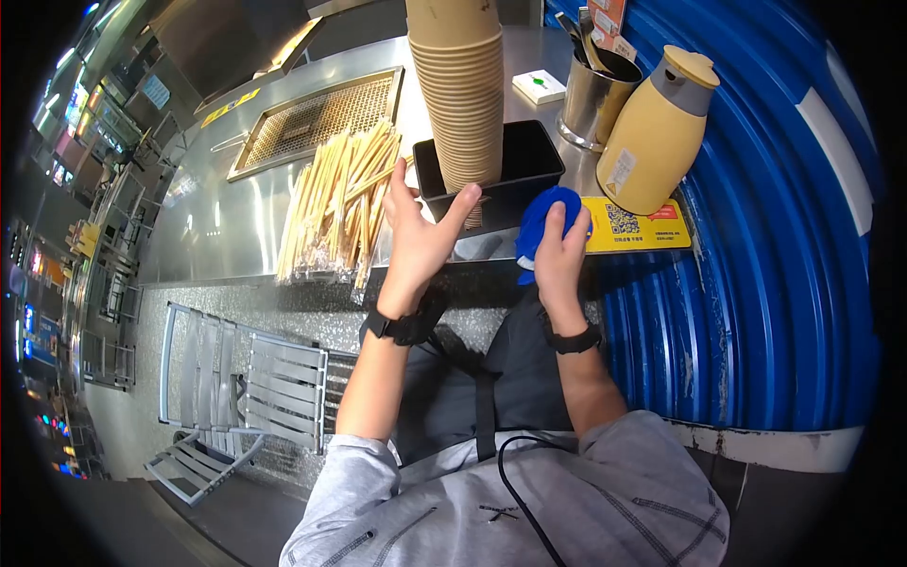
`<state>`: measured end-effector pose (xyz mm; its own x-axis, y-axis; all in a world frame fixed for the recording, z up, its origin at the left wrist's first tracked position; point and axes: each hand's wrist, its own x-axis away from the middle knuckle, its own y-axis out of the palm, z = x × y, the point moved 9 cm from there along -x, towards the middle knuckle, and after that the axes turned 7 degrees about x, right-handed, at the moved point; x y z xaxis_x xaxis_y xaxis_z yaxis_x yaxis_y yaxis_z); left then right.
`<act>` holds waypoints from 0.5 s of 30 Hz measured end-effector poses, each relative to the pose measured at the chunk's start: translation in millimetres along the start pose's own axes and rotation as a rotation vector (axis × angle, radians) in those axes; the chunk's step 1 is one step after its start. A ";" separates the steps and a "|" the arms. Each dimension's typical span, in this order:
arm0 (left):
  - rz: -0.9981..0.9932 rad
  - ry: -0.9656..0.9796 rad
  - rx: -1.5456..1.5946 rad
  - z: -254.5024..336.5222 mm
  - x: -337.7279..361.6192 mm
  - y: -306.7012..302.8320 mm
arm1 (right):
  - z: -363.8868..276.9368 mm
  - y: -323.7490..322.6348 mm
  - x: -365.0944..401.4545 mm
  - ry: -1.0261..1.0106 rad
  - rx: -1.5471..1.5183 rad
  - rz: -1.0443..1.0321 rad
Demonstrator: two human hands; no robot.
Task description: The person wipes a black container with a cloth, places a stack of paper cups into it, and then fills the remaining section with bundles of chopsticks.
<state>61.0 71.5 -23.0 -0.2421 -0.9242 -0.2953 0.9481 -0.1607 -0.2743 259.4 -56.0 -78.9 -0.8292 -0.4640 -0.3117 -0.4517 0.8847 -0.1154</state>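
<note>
- Blue rounded item (535, 223), material unclear: grasped in right hand (563, 253) at shiny metal table's (219, 219) front edge.
- Left hand (420, 233): fingers spread, thumb overlapping tall brown paper-cup stack (463, 104) near its base; contact cannot be told.
- Stack: beside black rectangular tray (505, 206).

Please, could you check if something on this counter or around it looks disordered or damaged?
Yes, slightly. The chopsticks beside the left hand lie in a loose, fanned heap, some crossing others. The white strip below the blue wall looks scuffed, with dark marks. I see no spill.
</note>
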 end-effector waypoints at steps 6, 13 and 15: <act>-0.065 -0.119 0.394 -7.7 -28.3 -8.9 | -11.5 -9.3 -23.7 -0.020 -0.044 0.108; -0.158 -0.069 0.490 -16.7 -37.5 21.1 | -14.8 13.3 -22.6 -0.156 0.060 0.170; -0.159 -0.062 0.460 -8.0 -36.0 20.5 | -25.7 23.4 -13.7 -0.244 0.152 0.229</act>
<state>87.5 104.3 -25.2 -0.3915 -0.8925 -0.2238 0.8966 -0.4247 0.1254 251.7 -30.1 -53.0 -0.7917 -0.2453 -0.5595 -0.1943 0.9694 -0.1500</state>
